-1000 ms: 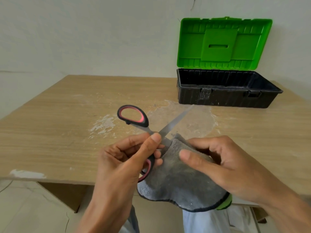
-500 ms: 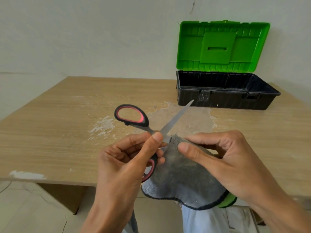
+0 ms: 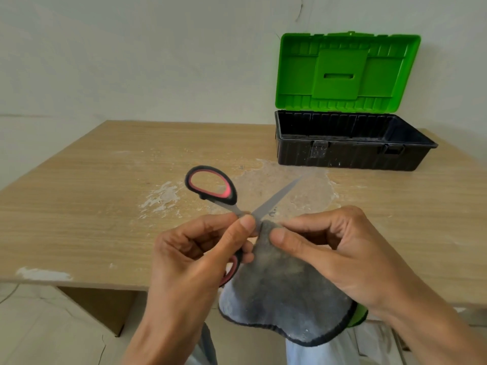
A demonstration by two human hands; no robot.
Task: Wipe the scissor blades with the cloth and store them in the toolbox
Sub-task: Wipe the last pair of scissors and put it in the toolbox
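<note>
Scissors (image 3: 210, 189): opened wide, held above the table's near edge, one blade pointing toward the toolbox.
Left hand (image 3: 196, 255): grips the scissors near the pivot.
Right hand (image 3: 334, 252): pinches the grey cloth (image 3: 284, 293) at the other blade's base.
Toolbox (image 3: 350, 146): black, green lid raised, far right on the wooden table (image 3: 79, 206).

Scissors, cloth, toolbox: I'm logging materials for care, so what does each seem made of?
Scissors: bare grey metal blades, matte sheen; black handles with red lining, likely plastic or rubber.
Cloth: grey, fuzzy nap, probably microfibre, dark stitched edge.
Toolbox: moulded plastic, ribbed black base, glossy green lid.
</note>
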